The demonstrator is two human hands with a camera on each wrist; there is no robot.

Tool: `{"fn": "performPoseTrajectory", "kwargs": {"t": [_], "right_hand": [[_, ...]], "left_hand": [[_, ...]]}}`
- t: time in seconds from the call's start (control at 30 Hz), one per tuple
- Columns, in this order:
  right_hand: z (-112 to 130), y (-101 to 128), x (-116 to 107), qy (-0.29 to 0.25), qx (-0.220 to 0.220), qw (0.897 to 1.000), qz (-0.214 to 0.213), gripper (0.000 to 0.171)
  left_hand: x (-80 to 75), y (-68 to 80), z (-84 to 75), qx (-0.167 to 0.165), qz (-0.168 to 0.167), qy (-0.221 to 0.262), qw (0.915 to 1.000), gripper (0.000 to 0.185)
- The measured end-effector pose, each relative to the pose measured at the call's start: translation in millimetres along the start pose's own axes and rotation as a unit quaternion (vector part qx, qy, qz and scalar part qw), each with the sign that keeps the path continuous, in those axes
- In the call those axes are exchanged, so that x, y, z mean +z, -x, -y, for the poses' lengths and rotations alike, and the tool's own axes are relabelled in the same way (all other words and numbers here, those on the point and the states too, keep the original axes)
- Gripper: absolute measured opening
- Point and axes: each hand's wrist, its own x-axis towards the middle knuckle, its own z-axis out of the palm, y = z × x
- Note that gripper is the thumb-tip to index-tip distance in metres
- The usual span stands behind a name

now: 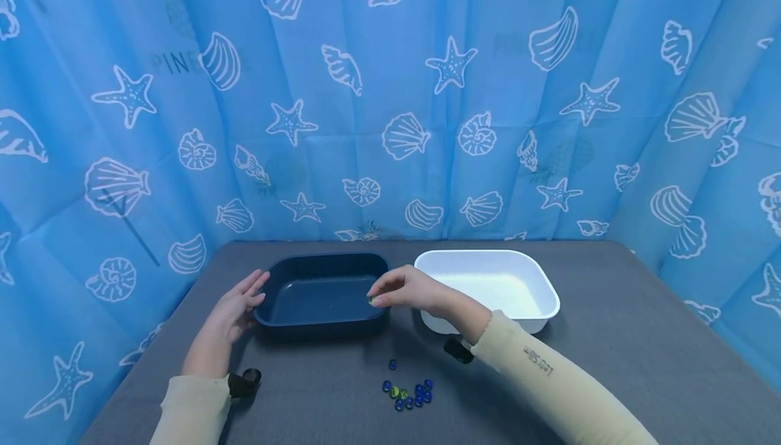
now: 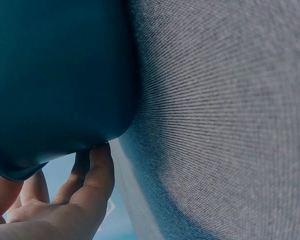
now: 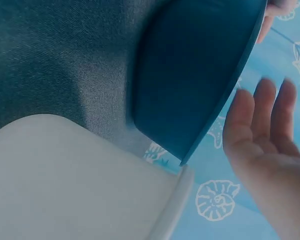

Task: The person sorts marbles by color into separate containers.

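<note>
A dark blue tray (image 1: pixel 287 265) and a white tray (image 1: pixel 543 296) stand side by side on the grey table. My right hand (image 1: pixel 399 290) hovers over the blue tray's right rim and pinches a small green bead (image 1: pixel 370 300) at its fingertips. My left hand (image 1: pixel 234 309) rests with straight fingers against the blue tray's left wall (image 2: pixel 55 90). A cluster of several blue and green beads (image 1: pixel 410 391) lies on the table in front of the trays. The right wrist view shows the blue tray (image 3: pixel 190 75) beside the white tray (image 3: pixel 65 180).
The grey cloth-covered table (image 1: pixel 641 350) is ringed on three sides by a blue curtain with shell and starfish prints (image 1: pixel 427 92). Black wrist camera mounts (image 1: pixel 245 382) sit near both sleeves.
</note>
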Motion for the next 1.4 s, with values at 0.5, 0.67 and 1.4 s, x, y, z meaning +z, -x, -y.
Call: {"fn": "performPoseTrajectory", "kwargs": {"t": [0.5,0.67,1.4], "right_hand": [[1,-23,3,-0.042,0.026,0.994,-0.098,0.028],[2,-32,6,-0.053,0.040,0.990,-0.127,0.026],[-2,-58,20,-0.070,0.075,0.980,-0.170,0.024]], "left_hand": [[0.8,2.1,-1.1,-0.005,-0.008,0.007,0.9999,0.058],[0.9,2.4,-1.2,-0.006,-0.007,0.013,0.9999,0.058],[-0.4,-0.4,-0.3,-0.010,-0.008,0.019,0.9997,0.057]]}}
